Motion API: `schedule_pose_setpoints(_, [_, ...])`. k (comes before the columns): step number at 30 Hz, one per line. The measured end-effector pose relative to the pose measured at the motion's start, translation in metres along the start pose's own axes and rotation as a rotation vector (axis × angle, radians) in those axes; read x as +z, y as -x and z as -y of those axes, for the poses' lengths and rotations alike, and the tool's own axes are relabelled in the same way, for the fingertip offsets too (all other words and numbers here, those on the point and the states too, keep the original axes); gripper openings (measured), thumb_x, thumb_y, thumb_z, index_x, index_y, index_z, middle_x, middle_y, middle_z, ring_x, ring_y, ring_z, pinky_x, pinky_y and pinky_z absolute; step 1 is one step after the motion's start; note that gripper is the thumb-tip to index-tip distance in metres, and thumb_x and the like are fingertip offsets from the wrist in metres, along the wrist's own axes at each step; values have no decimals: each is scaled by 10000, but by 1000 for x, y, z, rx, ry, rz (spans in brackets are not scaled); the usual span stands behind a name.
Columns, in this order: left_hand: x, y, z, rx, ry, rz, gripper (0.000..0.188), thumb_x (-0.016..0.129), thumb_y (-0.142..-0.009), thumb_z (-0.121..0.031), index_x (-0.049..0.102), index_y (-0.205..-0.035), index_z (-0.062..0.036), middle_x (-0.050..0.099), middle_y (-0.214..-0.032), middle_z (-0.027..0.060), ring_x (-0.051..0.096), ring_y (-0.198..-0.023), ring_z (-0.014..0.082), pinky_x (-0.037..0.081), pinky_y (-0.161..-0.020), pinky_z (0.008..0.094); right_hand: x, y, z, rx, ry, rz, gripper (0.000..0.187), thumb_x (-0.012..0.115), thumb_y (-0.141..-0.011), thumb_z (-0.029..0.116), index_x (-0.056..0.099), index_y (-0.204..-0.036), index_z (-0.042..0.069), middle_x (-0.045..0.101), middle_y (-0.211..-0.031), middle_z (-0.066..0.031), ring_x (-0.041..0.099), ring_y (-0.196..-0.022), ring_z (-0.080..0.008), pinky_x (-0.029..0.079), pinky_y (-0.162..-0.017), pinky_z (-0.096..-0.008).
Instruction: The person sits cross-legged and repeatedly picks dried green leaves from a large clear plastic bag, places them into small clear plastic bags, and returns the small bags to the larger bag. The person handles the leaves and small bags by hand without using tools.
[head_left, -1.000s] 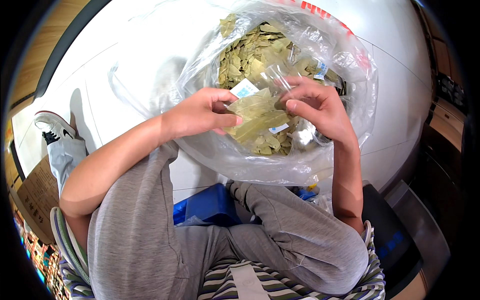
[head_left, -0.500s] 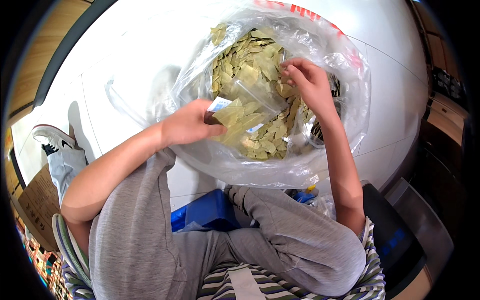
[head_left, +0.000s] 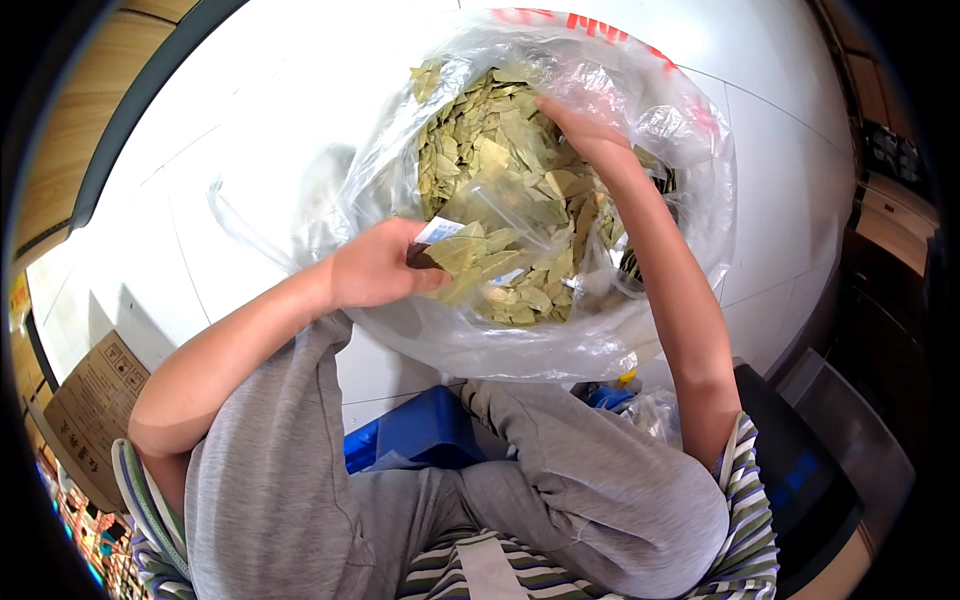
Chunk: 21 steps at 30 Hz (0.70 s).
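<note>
A big clear plastic bag (head_left: 440, 345) stands open on the floor, holding a heap of dried bay leaves (head_left: 458, 140). My left hand (head_left: 378, 265) pinches a small clear zip bag (head_left: 505, 205) at its bottom end, thumb on top. Several bay leaves show inside the small bag, with a white and blue label by my fingers. At the far right side of the heap, my right hand (head_left: 580, 125) reaches down into the big bag. Its fingertips are hidden among the leaves and plastic, so their grip does not show.
A blue plastic bin (head_left: 425, 425) sits between my legs and the big bag. On the left stands a brown cardboard box (head_left: 95, 405). A dark case or seat (head_left: 795, 480) is at my right. White floor tiles (head_left: 260, 130) surround the bag.
My right hand has moved away from me and down into the leaves. The left hand keeps the small bag nearly in place. Another person's leg and shoe at the left have left the view.
</note>
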<state>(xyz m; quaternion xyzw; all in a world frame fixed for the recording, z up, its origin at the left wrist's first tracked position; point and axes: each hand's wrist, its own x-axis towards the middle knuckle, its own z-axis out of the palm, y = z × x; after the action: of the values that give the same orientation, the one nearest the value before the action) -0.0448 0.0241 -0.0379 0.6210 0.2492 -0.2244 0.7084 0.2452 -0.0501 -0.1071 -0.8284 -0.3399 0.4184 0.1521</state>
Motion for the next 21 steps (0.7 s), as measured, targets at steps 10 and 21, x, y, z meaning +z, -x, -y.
schedule_pose_setpoints(10, [1,3,-2,48,22,-20,188,691,-898,-86,651,-1066,-10,586,-775,-27,496,-718,71,433,-671,269,-20,108,8,-518,-423,-142,280,527,-808,-27,728,-1004,-16,703,-762,-80,691,-696,-109,516,-639,-244])
schedule_pose_setpoints(21, [1,2,-3,5,-12,-18,181,690,-892,-126,663,-1022,-3,613,-739,8,535,-691,101,449,-672,287,-22,122,12,-439,-748,-101,182,626,-894,-1,676,-1061,-56,685,-873,-63,684,-729,-131,529,-659,-234])
